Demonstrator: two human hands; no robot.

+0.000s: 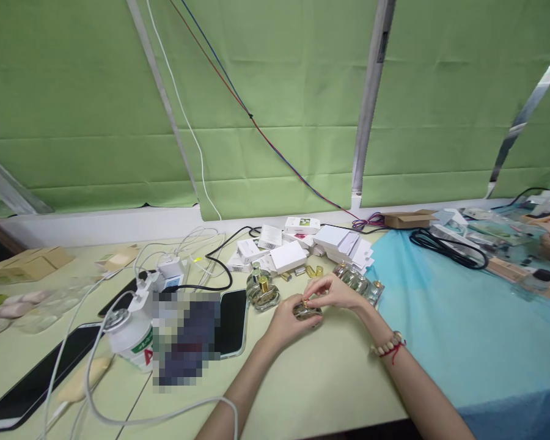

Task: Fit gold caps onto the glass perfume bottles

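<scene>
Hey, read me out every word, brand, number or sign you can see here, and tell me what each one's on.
"A", in red, on the white bottle, partly cut off.
Green label above it: too blurred to read.
White boxes: small print and barcodes, too small to read.
Held glass bottle: no readable text.

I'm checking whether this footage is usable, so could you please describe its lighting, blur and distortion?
Head view: soft light, with no strong glare on the green blinds; head view: a pixelated patch hides what lies beside the phone; head view: stretching toward the edges suggests a wide lens, and the glass bottle in the left hand is too small for fine detail.
</scene>
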